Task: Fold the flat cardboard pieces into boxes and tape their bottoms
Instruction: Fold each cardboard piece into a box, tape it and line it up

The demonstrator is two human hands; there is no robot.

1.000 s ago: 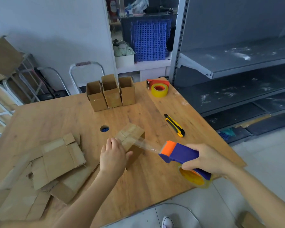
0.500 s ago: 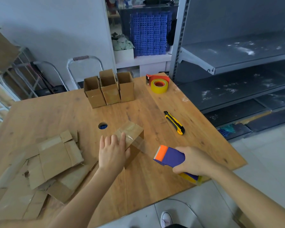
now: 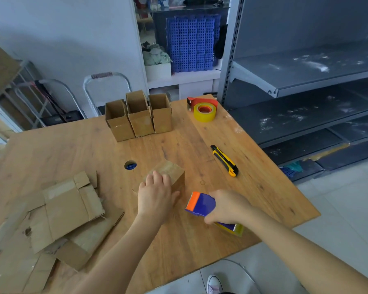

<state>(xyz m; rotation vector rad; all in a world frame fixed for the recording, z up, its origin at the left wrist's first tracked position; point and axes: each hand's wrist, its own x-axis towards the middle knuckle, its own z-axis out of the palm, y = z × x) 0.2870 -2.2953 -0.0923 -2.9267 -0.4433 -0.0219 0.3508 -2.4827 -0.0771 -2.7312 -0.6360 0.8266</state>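
1. Box [image 3: 174, 171] sits upside-down near desk [image 3: 72, 149] centre, closed bottom up w/ shiny tape across it.
2. L hand [image 3: 155, 196] comes in from 7 o'clock & presses on the box: fingers [image 3: 157, 177] laid fairly straight over the top, thumb against the near side face.
3. R hand [image 3: 229, 206], at 4 o'clock of the box, has its fingers wrapped round the handle of a purple tape gun [image 3: 201, 203]. Orange toothed end points to 10 o'clock, just beside the box; can't tell if they touch. Its yellow roll sticks out under the wrist.
4. Flat cardboard [image 3: 68, 209] is piled at 8 o'clock, pieces overlapping.
5. Three open boxes [image 3: 138, 115] stand side by side at 12 o'clock, touching.
6. Yellow tape roll [image 3: 204, 111] in a red holder at 1 o'clock, by the desk's far edge.
7. Knife [image 3: 224, 161], yellow/black, lies at 2 o'clock, apart from the rest.
8. Round hole [image 3: 130, 165] in the desk at 10 o'clock of the box.
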